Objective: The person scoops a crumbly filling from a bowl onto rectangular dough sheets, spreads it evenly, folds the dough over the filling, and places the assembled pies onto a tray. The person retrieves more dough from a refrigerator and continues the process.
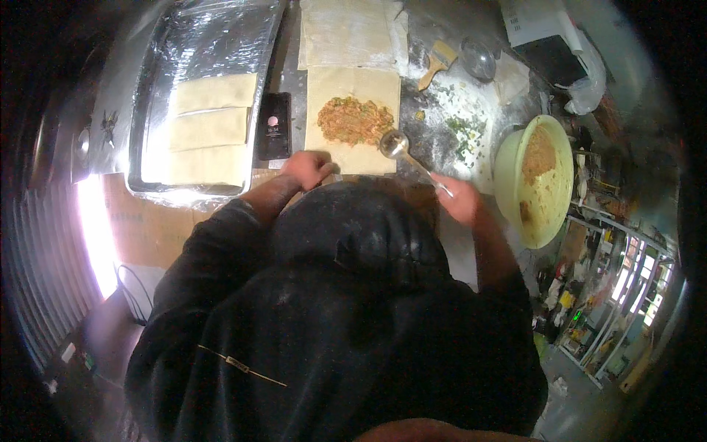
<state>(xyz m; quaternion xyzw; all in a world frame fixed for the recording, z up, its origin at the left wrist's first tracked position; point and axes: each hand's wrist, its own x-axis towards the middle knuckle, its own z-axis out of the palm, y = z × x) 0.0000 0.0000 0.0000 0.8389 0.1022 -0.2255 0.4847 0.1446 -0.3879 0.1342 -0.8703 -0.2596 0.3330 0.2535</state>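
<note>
My right hand [460,199] is closed round the handle of a metal spoon [395,144]. The round bowl of the spoon rests at the right edge of a pale dough sheet [353,82], beside a patch of orange-brown filling with green bits [350,121] spread across the sheet. By the near left corner of this sheet, at the table's edge, my left hand [308,169] lies with its fingers curled in. Whether it pinches anything there is hidden. More stacked dough sheets [346,33] lie just beyond, dusted with flour.
On the left, a plastic-lined metal tray [210,59] holds folded dough pieces [210,129]. Next to it lies a black phone [275,125]. A brush [438,62], a clear bowl [477,59] and scattered flour with chopped greens [465,136] lie right. A green basin [508,177] holds filling.
</note>
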